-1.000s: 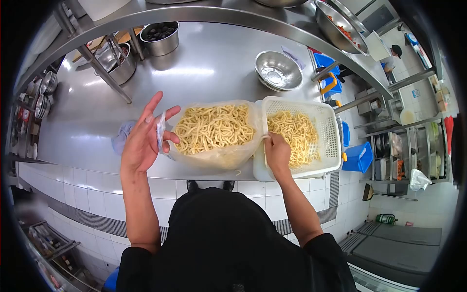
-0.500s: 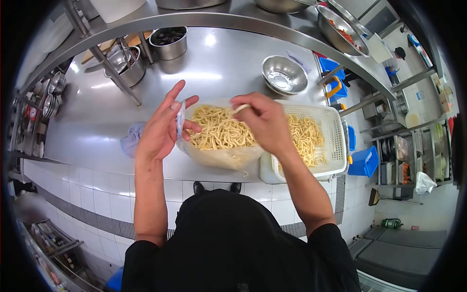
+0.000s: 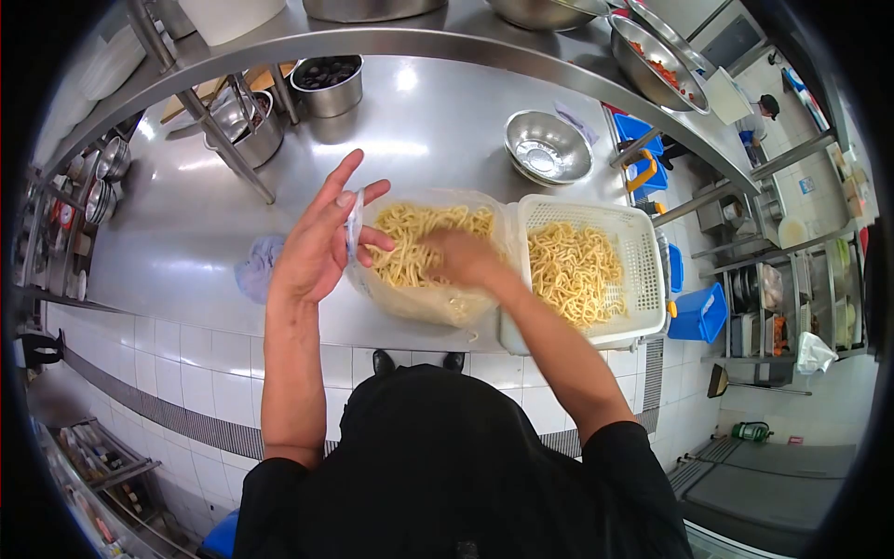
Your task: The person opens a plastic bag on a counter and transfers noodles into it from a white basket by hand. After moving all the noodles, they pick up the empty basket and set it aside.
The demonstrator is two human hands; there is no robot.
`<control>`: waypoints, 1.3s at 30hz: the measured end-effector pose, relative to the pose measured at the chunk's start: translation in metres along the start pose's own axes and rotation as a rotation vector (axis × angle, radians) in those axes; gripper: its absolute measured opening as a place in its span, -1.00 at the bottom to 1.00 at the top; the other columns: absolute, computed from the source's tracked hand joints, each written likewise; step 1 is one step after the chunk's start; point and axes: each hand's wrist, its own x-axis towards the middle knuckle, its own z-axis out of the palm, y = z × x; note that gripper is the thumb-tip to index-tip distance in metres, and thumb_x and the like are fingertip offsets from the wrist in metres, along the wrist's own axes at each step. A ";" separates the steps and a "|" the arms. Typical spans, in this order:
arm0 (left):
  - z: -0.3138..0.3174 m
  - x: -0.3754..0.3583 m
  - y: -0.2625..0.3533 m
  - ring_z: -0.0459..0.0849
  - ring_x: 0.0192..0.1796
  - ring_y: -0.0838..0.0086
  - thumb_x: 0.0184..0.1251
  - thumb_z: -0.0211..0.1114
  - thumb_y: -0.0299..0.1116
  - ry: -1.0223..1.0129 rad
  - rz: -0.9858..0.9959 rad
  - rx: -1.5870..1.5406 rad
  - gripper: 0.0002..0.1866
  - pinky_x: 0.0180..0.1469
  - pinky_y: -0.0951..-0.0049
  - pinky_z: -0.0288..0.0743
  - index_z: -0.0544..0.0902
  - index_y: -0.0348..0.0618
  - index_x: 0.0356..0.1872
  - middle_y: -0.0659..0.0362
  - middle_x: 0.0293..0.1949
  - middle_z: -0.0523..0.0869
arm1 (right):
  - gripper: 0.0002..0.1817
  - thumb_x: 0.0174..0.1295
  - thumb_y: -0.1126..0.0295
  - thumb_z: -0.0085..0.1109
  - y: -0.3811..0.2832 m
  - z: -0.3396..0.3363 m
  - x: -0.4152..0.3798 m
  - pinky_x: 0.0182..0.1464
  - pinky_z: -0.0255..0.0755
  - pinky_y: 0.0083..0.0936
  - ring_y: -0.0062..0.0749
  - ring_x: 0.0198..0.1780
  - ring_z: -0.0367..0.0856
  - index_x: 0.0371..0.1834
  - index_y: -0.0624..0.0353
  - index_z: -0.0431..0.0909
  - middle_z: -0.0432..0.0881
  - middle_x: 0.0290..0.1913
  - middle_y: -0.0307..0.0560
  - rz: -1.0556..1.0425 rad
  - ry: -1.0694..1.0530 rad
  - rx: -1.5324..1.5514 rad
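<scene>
My left hand (image 3: 319, 233) is raised at the left edge of a clear plastic bin (image 3: 419, 303) full of thick pale-yellow noodles (image 3: 410, 224). A thin, see-through plastic bag (image 3: 355, 226), seen nearly edge-on, is held between its thumb and fingers, while some fingers stick out. My right hand (image 3: 464, 259) is down on the noodles in the bin, smeared by motion, its fingers not readable. To the right, touching the bin's side, a white perforated basket (image 3: 643, 270) holds a heap of loose noodles (image 3: 573, 275). One stray noodle piece (image 3: 473, 335) lies at the table's front edge.
A steel bowl (image 3: 549, 147) stands behind the basket on the steel table (image 3: 186, 214). A crumpled bluish cloth or bag (image 3: 259, 268) lies left of my left hand. Pots (image 3: 328, 86) stand at the back left. An overhead shelf (image 3: 391, 39) crosses the far side; a person (image 3: 759, 116) is far right.
My right hand has gone down and left into the bin's noodles; earlier it pinched a noodle piece above them. My left hand stays almost in place with the plastic bag.
</scene>
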 end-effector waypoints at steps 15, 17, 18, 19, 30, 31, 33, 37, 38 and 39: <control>-0.010 -0.018 -0.006 0.83 -0.24 0.33 0.51 0.19 0.04 0.055 -0.009 -0.025 -0.12 -0.46 0.62 0.58 -0.06 0.02 0.67 -0.27 0.50 0.32 | -0.26 0.18 -0.10 0.43 0.235 -0.048 -0.140 0.22 0.52 -0.22 0.09 0.19 0.67 0.23 0.32 0.61 0.67 0.16 0.33 0.701 0.413 0.132; -0.007 -0.018 -0.006 0.83 -0.25 0.33 0.51 0.19 0.04 0.071 -0.015 -0.018 -0.11 -0.46 0.62 0.58 -0.05 0.02 0.67 -0.27 0.50 0.32 | -0.18 0.16 -0.16 0.41 0.307 -0.030 -0.168 0.25 0.50 -0.24 0.10 0.19 0.67 0.29 0.33 0.57 0.67 0.13 0.41 0.890 0.419 0.244; -0.006 -0.019 -0.007 0.83 -0.25 0.34 0.51 0.20 0.04 0.083 -0.026 -0.008 -0.11 -0.46 0.62 0.58 -0.05 0.01 0.67 -0.26 0.50 0.32 | -0.18 0.16 -0.16 0.41 0.338 -0.007 -0.167 0.25 0.50 -0.24 0.10 0.19 0.67 0.29 0.33 0.57 0.67 0.13 0.41 0.884 0.417 0.248; -0.004 -0.018 -0.007 0.83 -0.25 0.34 0.51 0.20 0.04 0.089 -0.025 -0.001 -0.11 -0.46 0.62 0.58 -0.05 0.01 0.67 -0.26 0.50 0.32 | -0.13 0.14 -0.18 0.41 0.366 0.018 -0.162 0.27 0.48 -0.24 0.12 0.23 0.64 0.32 0.33 0.53 0.65 0.16 0.43 0.905 0.432 0.431; 0.011 -0.007 -0.009 0.81 -0.25 0.39 0.51 0.17 0.08 0.112 -0.031 0.068 -0.11 -0.44 0.62 0.57 -0.06 0.03 0.68 -0.29 0.51 0.28 | 0.17 -0.24 -0.01 0.60 0.195 -0.011 -0.124 0.36 0.44 -0.11 0.30 0.37 0.46 0.57 -0.03 0.26 0.30 0.47 0.40 0.688 -0.021 -0.047; 0.013 -0.005 -0.010 0.81 -0.25 0.39 0.51 0.17 0.08 0.114 -0.026 0.068 -0.11 -0.44 0.62 0.57 -0.06 0.03 0.68 -0.29 0.51 0.28 | 0.17 -0.24 -0.01 0.60 0.196 -0.010 -0.116 0.36 0.44 -0.11 0.30 0.37 0.46 0.57 -0.03 0.26 0.30 0.47 0.40 0.684 -0.019 -0.049; 0.014 -0.006 -0.010 0.81 -0.25 0.38 0.50 0.19 0.07 0.108 -0.031 0.054 -0.11 -0.45 0.62 0.58 -0.05 0.01 0.67 -0.29 0.50 0.29 | 0.02 -0.24 0.11 0.57 0.193 0.000 -0.097 0.24 0.54 -0.09 0.26 0.26 0.57 0.44 0.05 0.39 0.33 0.44 0.38 0.835 0.025 0.000; 0.015 -0.007 -0.011 0.82 -0.25 0.37 0.50 0.19 0.07 0.108 -0.029 0.055 -0.10 -0.45 0.62 0.59 -0.05 0.01 0.67 -0.29 0.50 0.29 | -0.13 -0.16 0.27 0.50 0.196 0.002 -0.089 0.12 0.61 -0.18 0.06 0.11 0.69 0.36 0.18 0.45 0.62 0.16 0.27 0.706 -0.070 0.069; 0.015 -0.008 -0.011 0.82 -0.25 0.37 0.50 0.20 0.07 0.104 -0.028 0.054 -0.10 -0.46 0.62 0.59 -0.05 0.00 0.67 -0.29 0.49 0.30 | -0.13 -0.16 0.27 0.50 0.207 0.003 -0.091 0.12 0.61 -0.18 0.06 0.11 0.69 0.36 0.18 0.45 0.62 0.16 0.27 0.705 -0.070 0.066; 0.014 -0.008 -0.011 0.82 -0.25 0.37 0.50 0.20 0.08 0.100 -0.025 0.053 -0.10 -0.46 0.62 0.59 -0.05 0.00 0.67 -0.29 0.49 0.30 | -0.18 -0.09 0.33 0.45 0.225 0.005 -0.097 0.08 0.62 -0.25 -0.07 0.08 0.71 0.38 0.18 0.44 0.66 0.10 0.16 0.748 -0.081 0.396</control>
